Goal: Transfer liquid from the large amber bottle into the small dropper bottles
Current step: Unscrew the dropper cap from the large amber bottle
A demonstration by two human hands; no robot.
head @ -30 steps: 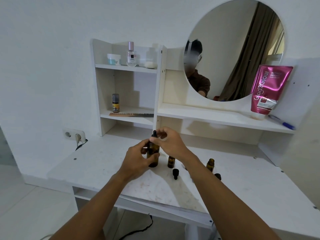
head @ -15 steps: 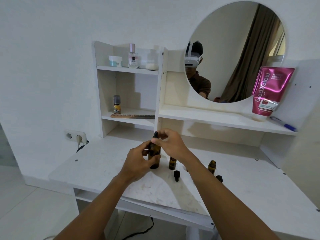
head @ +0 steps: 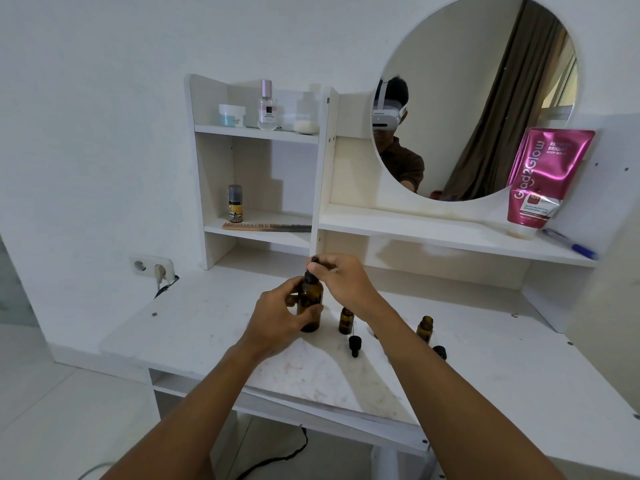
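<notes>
While the left hand (head: 280, 317) wrapped round the large amber bottle (head: 310, 306) and hid much of its near side, the right hand (head: 346, 282) pinched the black dropper cap (head: 313, 268) on top. Seated or lifted? I couldn't tell. Just right of that bottle stood an open small dropper bottle (head: 345, 320), with a loose dropper (head: 355, 344) in front. Further right, the forearm cut off a second small bottle (head: 425, 329). Left of the amber bottle, white desktop (head: 207, 323) stretched to its edge.

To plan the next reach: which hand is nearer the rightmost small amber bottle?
Right. The right hand is left of the rightmost small bottle; the left hand, farther left, grips the large bottle.
</notes>
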